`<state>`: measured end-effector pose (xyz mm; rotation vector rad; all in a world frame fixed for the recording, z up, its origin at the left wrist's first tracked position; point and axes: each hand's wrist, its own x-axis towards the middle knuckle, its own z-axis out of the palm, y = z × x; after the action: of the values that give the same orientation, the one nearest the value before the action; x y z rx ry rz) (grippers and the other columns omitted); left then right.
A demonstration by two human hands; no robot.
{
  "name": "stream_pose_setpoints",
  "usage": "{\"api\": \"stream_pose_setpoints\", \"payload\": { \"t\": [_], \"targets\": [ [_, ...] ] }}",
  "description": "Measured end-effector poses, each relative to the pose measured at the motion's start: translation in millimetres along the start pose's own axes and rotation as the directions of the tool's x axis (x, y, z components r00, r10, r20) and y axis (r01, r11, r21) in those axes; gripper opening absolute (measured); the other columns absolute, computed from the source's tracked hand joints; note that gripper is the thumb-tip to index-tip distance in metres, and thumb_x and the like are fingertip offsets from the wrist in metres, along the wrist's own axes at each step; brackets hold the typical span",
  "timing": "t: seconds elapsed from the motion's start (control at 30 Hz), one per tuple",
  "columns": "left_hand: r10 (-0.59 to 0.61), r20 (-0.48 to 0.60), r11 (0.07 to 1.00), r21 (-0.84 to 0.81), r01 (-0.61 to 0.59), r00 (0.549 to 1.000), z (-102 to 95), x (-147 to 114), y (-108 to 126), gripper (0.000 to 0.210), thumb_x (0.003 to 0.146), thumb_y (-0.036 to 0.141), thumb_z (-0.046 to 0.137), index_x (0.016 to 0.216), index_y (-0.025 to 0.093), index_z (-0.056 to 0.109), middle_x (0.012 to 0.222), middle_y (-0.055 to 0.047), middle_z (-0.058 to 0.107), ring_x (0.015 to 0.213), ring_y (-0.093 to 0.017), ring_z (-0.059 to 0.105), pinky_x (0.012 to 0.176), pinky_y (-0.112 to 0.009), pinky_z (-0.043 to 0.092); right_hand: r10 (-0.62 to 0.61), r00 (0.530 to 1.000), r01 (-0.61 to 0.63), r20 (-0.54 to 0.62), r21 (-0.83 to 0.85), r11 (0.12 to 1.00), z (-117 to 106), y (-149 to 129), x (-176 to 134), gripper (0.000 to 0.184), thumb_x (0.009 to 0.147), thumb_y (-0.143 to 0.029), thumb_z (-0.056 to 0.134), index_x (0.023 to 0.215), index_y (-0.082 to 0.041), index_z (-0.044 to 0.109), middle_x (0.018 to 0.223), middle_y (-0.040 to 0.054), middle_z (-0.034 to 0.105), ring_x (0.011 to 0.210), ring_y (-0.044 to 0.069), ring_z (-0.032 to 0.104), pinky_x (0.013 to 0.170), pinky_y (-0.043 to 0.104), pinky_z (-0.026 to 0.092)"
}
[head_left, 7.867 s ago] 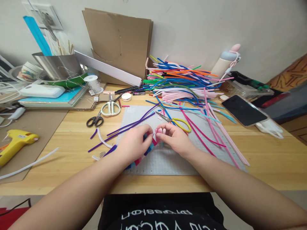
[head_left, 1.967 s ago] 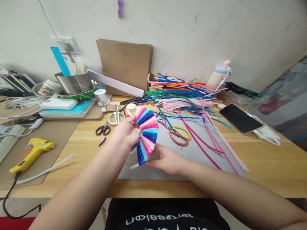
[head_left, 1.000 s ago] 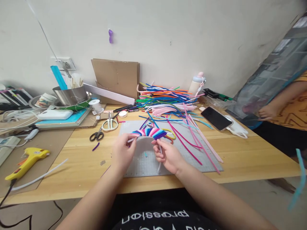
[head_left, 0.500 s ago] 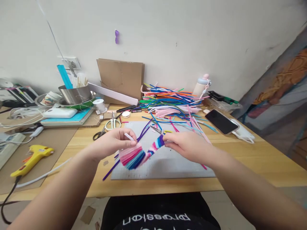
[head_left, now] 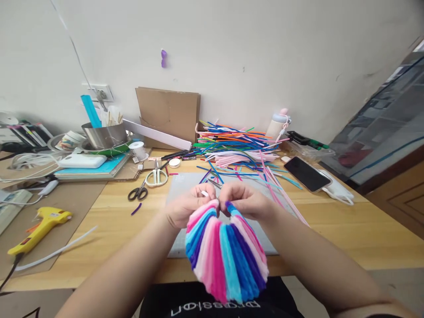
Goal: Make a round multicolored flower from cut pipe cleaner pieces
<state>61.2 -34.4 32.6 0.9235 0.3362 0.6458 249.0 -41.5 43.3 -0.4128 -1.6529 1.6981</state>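
The striped chenille band (head_left: 218,251) has moved toward the lower centre of the frame: half a second earlier it was twisted, its ends well apart, and now it hangs in a broad U, fanning out in pink, magenta, light blue, blue and purple, with its two ends close together. It is held up off the tabletop (head_left: 347,229), its lower edge in front of the wearer's black shirt (head_left: 281,293). The left hand (head_left: 188,203) is clamped on the pink end, a short white stem showing at its fingers; the right hand (head_left: 248,201) pinches the purple end. White lettering on the shirt stands upside down here and is partly covered by the band, so I cannot read it surely. Beneath the hands lies a grey cutting mat (head_left: 180,183), its small corner print illegible. Left of it are white-handled scissors (head_left: 157,176) and black-handled scissors (head_left: 141,191). A heap of multicoloured chenille stems (head_left: 235,143) fills the upper centre, beside cardboard sheets (head_left: 168,117) leaning on the wall. At right lies a dark-screened phone (head_left: 307,173); at lower left, a yellow glue gun (head_left: 44,225) bears a pale label too small to read.
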Motion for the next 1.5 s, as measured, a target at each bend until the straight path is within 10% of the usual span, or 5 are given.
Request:
{"api": "stream_pose_setpoints", "payload": {
  "t": [0.4,0.67,0.87,1.23,1.5],
  "targets": [
    [-0.117,-0.08,0.961,0.242,0.133,0.99,-13.4,2,10,0.028,0.055,0.031,0.082,0.067,0.014,0.064,0.063,0.0,0.06,0.06,-0.011,0.053,0.062,-0.024,0.042,0.029,0.996,-0.053,-0.086,-0.293,0.955,9,8,-3,0.022,0.083,-0.031,0.06,0.102,-0.022,0.054,0.067,-0.0042,0.053,0.054,0.008,0.046,0.051,0.02,0.035],
    [-0.031,-0.279,0.994,0.094,0.059,0.96,-25.0,10,-4,0.042,0.057,0.024,0.082,0.085,0.017,0.052,0.067,0.001,0.062,0.058,-0.01,0.058,0.056,-0.02,0.043,-0.1,0.973,-0.095,-0.208,-0.757,0.647,7,16,0,0.022,0.087,-0.026,0.052,0.106,-0.021,0.061,0.094,0.0039,0.066,0.077,0.014,0.059,0.069,0.025,0.043],
    [0.11,-0.419,0.906,0.415,0.082,0.901,-27.3,10,-3,0.03,0.071,0.038,0.07,0.086,0.016,0.056,0.07,0.001,0.062,0.057,-0.008,0.055,0.051,-0.018,0.039,-0.115,0.923,-0.278,-0.367,-0.842,0.462,4,30,-1,0.024,0.089,-0.036,0.047,0.088,-0.02,0.064,0.074,0.0031,0.064,0.064,0.014,0.054,0.061,0.025,0.039],
    [0.463,-0.096,0.204,0.979,-0.001,0.881,-25.5,-8,-7,0.02,0.074,0.031,0.068,0.09,0.021,0.064,0.093,-0.004,0.068,0.092,-0.021,0.058,0.094,-0.044,0.036,0.024,0.84,-0.294,-0.542,-0.419,0.859,16,42,1,0.017,0.082,-0.033,0.057,0.074,-0.018,0.057,0.065,-0.0015,0.054,0.057,0.01,0.048,0.051,0.022,0.037],
    [0.38,-0.119,0.344,0.939,-0.021,0.918,-30.1,-4,-13,0.027,0.076,0.037,0.064,0.097,0.02,0.063,0.1,-0.008,0.065,0.09,-0.021,0.058,0.079,-0.035,0.043,-0.154,0.84,-0.22,-0.52,-0.587,0.779,11,47,-3,0.011,0.083,-0.03,0.059,0.08,-0.02,0.065,0.077,0.0024,0.063,0.071,0.016,0.056,0.064,0.028,0.043]
  ]
}}
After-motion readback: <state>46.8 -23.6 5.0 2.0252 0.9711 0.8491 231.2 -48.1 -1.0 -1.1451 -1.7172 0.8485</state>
